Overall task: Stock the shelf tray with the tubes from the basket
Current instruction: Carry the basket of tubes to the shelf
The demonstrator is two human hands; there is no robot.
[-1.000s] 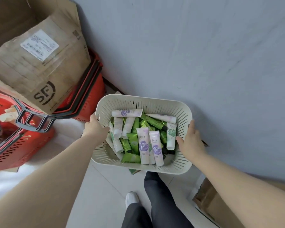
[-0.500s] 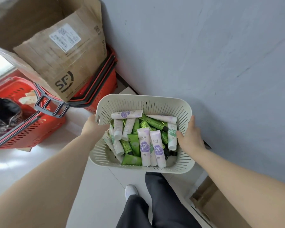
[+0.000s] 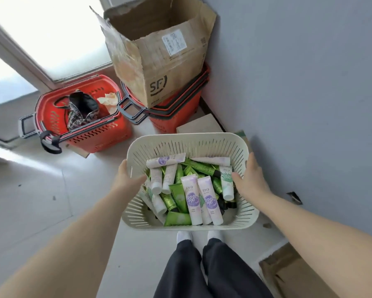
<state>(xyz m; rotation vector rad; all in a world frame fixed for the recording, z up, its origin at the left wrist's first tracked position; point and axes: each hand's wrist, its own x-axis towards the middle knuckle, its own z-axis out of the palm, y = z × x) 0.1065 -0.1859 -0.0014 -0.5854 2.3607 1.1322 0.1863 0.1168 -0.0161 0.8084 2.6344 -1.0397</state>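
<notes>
Basket (image 3: 187,139) held between left grip (image 3: 127,179) and right grip (image 3: 251,180).

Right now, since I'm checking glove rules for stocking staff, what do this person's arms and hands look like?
Both forearms are bare: no sleeve shows on the left arm or the right arm. The left hand and right hand wear no gloves, and no watch, bracelet or ring is visible.

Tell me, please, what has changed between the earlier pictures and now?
The basket seems carried back from the red baskets and the cardboard box, which now show whole and farther off. Nothing was taken or let go. The left hand and right hand hold its sides as before; the tubes lie unchanged.
</notes>
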